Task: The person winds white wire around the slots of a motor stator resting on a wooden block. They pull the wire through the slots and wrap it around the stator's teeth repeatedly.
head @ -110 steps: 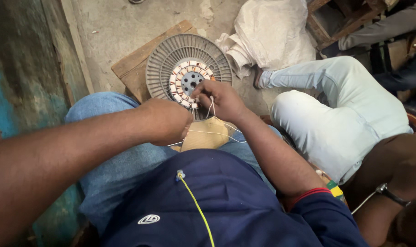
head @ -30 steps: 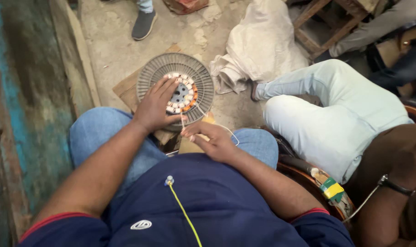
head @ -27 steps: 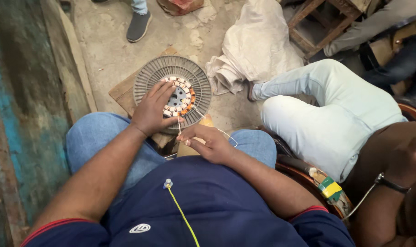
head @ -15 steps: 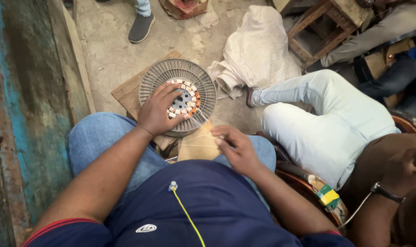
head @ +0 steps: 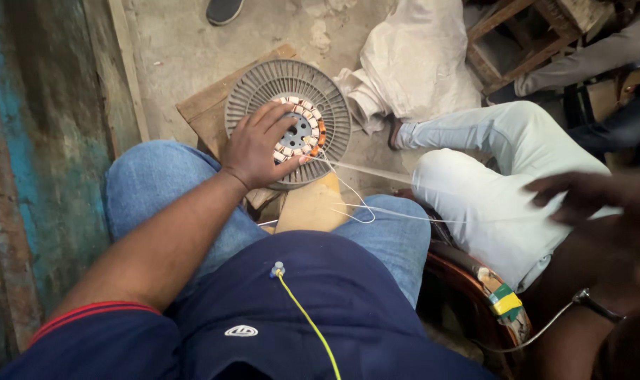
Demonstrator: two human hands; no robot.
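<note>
Far left, a worn teal-painted wall [head: 45, 141], then a denim knee. Over to the left hand [head: 264, 144] — spread wide open, palm down, pressed flat on the round finned disc [head: 285, 74]. Gripping nothing, just pinning; fingertips across the coil ring [head: 311, 119] at the hub, thumb tip right beside the spot where the thin wire [head: 366, 167] leaves the coils. Disc itself lying flat on a wooden board [head: 200, 112] on the floor, just ahead of the knees, with a tan block [head: 309, 207] between them. Looks like a winding step: wire drawn out from the ring, stretched taut rightward, one slack loop drooping over the right thigh. Beyond the disc, a crumpled white sack [head: 418, 63]; beside it a co-worker's leg in pale trousers [head: 489, 176], close by the wire. Far right, a blurred hand [head: 587, 200] — probably the right hand, out where the wire heads. Too smeared to tell how far closed, or whether the wire sits in it. For any further turn on the coils, judging from here: firm pressure on the disc, steady tension, thumb guiding the wire into its slot.
</note>
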